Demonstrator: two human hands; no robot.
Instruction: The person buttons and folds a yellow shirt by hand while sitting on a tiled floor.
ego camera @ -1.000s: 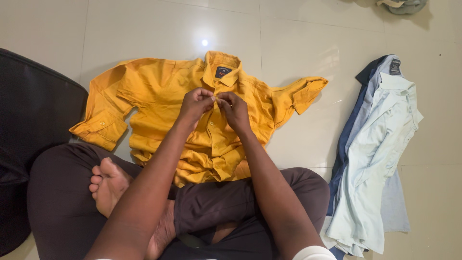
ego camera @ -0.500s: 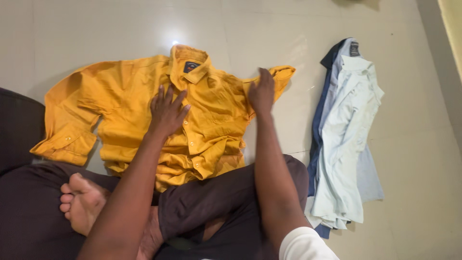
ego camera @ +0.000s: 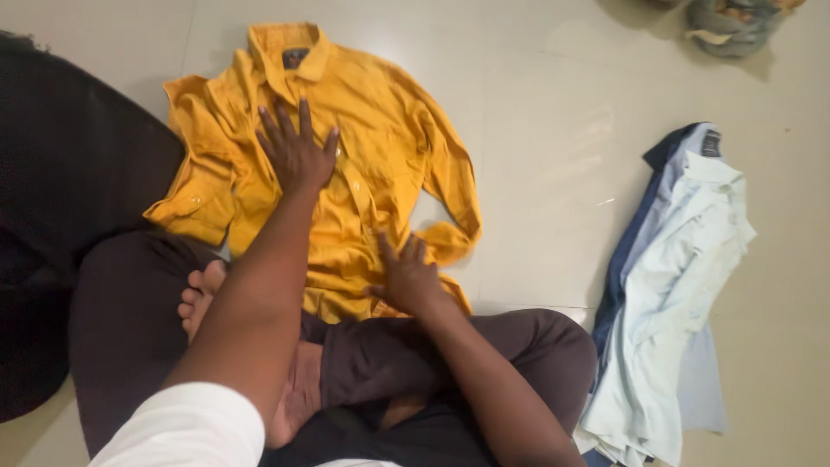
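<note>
A mustard-yellow button shirt [ego camera: 380,138] lies front-up on the pale tiled floor, collar at the top. My left hand [ego camera: 296,151] rests flat on its chest, fingers spread. My right hand [ego camera: 406,277] presses flat on the lower hem area, beside the right sleeve cuff, which now lies folded down along the shirt's side. Neither hand grips anything. I sit cross-legged in dark trousers [ego camera: 415,363] with a bare foot [ego camera: 201,298] showing under my left arm.
A pile of pale blue and navy shirts [ego camera: 674,285] lies on the floor at the right. A crumpled grey-green garment [ego camera: 731,26] sits at the top right. A black cushion or seat [ego camera: 60,190] fills the left edge.
Both hands left the buttons near the collar. The right sleeve swung down along the shirt's side; my right hand came down to the hem, my left spread on the chest.
</note>
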